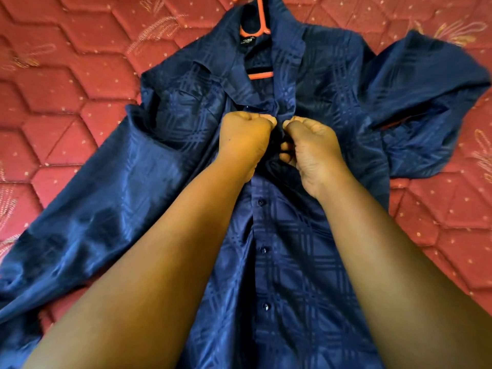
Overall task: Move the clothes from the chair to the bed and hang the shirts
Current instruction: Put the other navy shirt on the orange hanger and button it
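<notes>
Shirt point(292, 235): spread flat mid-bed point(66, 89), on orange hanger point(259, 49), collar toward far edge.
Left hand point(243, 138): curled, pinching left placket at chest.
Right hand point(311, 147): curled, pinching opposite placket.
Method: judged buttoning; keep plackets level, fabric slack.
Hidden: button and hole behind knuckles; hanger hook cut off; chair unseen.

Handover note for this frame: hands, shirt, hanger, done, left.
Left hand and right hand: both pinch the shirt front at a button, chest height.
Shirt: lies flat on the bed, orange hanger already inside the collar.
Done: hanger in, three lower buttons closed.
Left: finish this button, hang the shirt. No chair or other clothes in view.
</notes>
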Action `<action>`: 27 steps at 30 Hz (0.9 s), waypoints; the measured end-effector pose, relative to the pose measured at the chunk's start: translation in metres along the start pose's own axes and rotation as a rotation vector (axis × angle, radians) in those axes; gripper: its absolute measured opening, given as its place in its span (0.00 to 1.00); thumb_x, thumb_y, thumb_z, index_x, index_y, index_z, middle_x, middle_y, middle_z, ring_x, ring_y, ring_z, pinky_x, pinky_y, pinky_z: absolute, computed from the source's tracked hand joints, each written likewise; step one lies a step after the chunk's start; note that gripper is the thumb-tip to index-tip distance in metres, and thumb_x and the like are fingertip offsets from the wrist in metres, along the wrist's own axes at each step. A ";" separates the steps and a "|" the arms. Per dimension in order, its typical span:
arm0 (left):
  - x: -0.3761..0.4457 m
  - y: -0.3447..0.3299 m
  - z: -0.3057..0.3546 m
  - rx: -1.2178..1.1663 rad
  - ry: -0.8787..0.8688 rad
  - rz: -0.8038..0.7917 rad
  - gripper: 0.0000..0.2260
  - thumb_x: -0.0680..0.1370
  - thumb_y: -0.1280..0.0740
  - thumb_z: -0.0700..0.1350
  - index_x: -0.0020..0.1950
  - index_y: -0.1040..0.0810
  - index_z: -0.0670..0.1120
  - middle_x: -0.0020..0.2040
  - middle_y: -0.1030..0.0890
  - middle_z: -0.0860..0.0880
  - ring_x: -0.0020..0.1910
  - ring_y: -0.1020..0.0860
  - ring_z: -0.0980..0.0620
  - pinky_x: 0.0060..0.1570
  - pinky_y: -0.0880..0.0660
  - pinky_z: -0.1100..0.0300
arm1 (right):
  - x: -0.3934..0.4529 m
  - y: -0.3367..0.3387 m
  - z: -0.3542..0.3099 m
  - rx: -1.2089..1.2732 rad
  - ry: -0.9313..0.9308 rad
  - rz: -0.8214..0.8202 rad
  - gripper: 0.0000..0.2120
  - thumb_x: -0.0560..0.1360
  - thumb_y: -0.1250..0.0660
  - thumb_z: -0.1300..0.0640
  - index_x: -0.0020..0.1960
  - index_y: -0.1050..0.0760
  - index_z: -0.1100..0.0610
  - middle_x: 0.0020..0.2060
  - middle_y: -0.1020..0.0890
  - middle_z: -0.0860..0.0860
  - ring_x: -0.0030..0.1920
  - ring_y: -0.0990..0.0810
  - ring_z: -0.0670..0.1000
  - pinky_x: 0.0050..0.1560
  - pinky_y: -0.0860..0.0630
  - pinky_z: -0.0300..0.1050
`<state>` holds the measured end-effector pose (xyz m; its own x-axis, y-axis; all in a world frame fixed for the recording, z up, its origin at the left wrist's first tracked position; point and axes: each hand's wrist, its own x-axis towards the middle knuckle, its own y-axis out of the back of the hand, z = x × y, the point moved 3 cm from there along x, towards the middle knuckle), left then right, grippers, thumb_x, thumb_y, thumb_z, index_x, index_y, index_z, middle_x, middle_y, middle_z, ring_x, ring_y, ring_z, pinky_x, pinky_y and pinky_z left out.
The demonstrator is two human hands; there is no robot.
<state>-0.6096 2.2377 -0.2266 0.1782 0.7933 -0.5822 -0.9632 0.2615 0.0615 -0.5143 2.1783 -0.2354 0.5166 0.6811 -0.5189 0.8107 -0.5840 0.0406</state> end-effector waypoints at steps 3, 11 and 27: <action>-0.003 -0.001 0.002 0.046 -0.026 0.008 0.10 0.76 0.33 0.35 0.35 0.25 0.44 0.34 0.24 0.45 0.34 0.26 0.49 0.30 0.27 0.62 | -0.002 0.001 -0.001 0.011 0.019 0.004 0.11 0.79 0.36 0.60 0.38 0.25 0.52 0.32 0.27 0.48 0.32 0.28 0.45 0.35 0.27 0.41; -0.004 -0.001 0.003 -0.032 0.084 0.006 0.06 0.76 0.30 0.39 0.40 0.22 0.46 0.34 0.22 0.50 0.29 0.26 0.56 0.26 0.29 0.66 | -0.004 0.006 -0.003 -0.001 0.106 0.028 0.06 0.75 0.30 0.61 0.41 0.19 0.54 0.32 0.18 0.46 0.33 0.22 0.44 0.34 0.26 0.36; 0.006 0.000 -0.003 0.053 0.071 -0.068 0.08 0.75 0.29 0.39 0.37 0.24 0.43 0.28 0.26 0.48 0.24 0.28 0.57 0.26 0.27 0.66 | 0.006 0.014 0.010 0.189 -0.181 -0.122 0.02 0.76 0.30 0.58 0.44 0.21 0.55 0.35 0.18 0.47 0.35 0.21 0.45 0.35 0.25 0.38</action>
<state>-0.6096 2.2408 -0.2328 0.2267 0.7322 -0.6422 -0.9371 0.3437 0.0611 -0.5023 2.1700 -0.2466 0.3471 0.6716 -0.6546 0.7894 -0.5861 -0.1828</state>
